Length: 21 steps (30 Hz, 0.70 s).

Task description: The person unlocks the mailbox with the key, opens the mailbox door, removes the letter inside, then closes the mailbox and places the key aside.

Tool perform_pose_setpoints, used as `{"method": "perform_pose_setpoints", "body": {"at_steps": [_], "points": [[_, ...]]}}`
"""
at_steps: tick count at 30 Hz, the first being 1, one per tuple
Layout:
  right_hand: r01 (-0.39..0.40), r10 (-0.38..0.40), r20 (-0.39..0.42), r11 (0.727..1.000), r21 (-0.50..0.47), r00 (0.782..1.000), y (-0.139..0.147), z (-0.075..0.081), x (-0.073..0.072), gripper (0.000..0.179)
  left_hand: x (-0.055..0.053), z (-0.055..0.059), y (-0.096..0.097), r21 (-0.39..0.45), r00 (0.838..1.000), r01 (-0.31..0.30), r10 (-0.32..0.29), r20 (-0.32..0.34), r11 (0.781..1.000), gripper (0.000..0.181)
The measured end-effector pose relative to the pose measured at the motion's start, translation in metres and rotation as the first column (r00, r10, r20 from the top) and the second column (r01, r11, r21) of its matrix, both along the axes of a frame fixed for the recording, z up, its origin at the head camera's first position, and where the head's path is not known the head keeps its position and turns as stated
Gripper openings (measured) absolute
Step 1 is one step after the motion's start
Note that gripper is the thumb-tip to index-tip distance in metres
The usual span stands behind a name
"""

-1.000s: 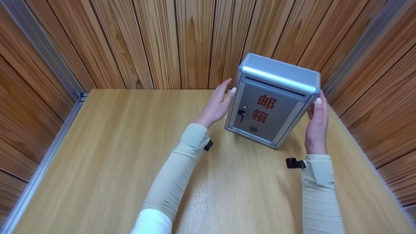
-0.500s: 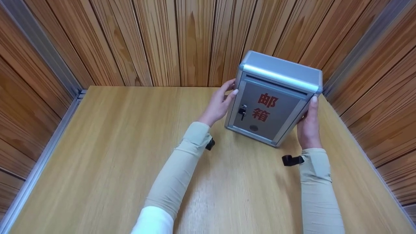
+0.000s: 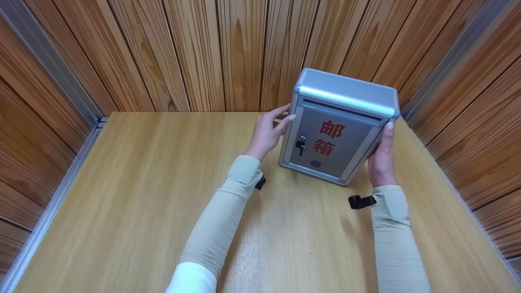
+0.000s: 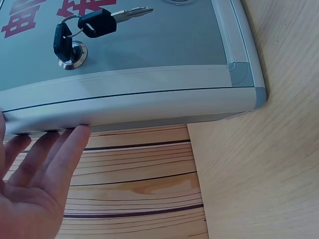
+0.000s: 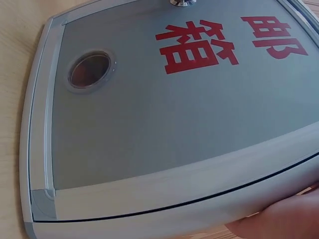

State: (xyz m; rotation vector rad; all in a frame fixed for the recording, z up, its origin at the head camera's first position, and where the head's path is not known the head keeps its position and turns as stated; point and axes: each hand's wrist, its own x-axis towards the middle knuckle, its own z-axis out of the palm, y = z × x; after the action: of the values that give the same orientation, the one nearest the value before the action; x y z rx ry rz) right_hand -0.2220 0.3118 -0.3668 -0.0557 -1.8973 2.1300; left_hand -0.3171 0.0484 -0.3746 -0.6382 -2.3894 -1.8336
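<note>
Mailbox (image 4: 149,47) cut off in both wrist views

Mailbox (image 3: 354,136): quantity one. It comprises one front door (image 5: 124,129), one horizontal slot (image 3: 342,111), one lock (image 4: 75,62), one round window (image 5: 89,70) and two red characters (image 5: 189,55). Black-headed keys (image 4: 99,23) number two, one key ring (image 4: 71,17) is visible, and the left wrist view shows one key blade (image 4: 132,14). The hand count is two: one left hand (image 3: 266,132) and one right hand (image 3: 382,159). Two beige sleeves (image 3: 224,207) and one white sleeve section (image 3: 193,278) are visible, together with two black wrist brackets (image 3: 362,202), one per beige sleeve. The table (image 3: 163,183) is a single unit. Wood-panelled walls (image 3: 240,53) number three in the head view, and the metal corner posts (image 3: 452,63) between them number two.
</note>
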Motion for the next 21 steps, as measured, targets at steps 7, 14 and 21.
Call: {"method": "perform_pose_setpoints", "body": {"at_steps": [7,14,21], "points": [[0.005,-0.005,-0.004,1.000,0.023,1.000,-0.008,0.001,-0.004,0.065,0.002,0.005,-0.009,-0.002,1.000,-0.019,0.019,0.018,1.000,0.054],[-0.020,0.021,-0.052,1.000,0.019,0.998,-0.016,0.000,-0.007,0.064,0.008,0.006,-0.022,0.005,1.000,-0.027,0.027,0.016,1.000,0.053],[-0.054,0.054,-0.037,0.999,-0.001,0.998,-0.027,-0.004,-0.006,0.066,0.020,0.000,-0.040,0.001,0.998,-0.056,0.056,-0.009,0.998,0.053]]}}
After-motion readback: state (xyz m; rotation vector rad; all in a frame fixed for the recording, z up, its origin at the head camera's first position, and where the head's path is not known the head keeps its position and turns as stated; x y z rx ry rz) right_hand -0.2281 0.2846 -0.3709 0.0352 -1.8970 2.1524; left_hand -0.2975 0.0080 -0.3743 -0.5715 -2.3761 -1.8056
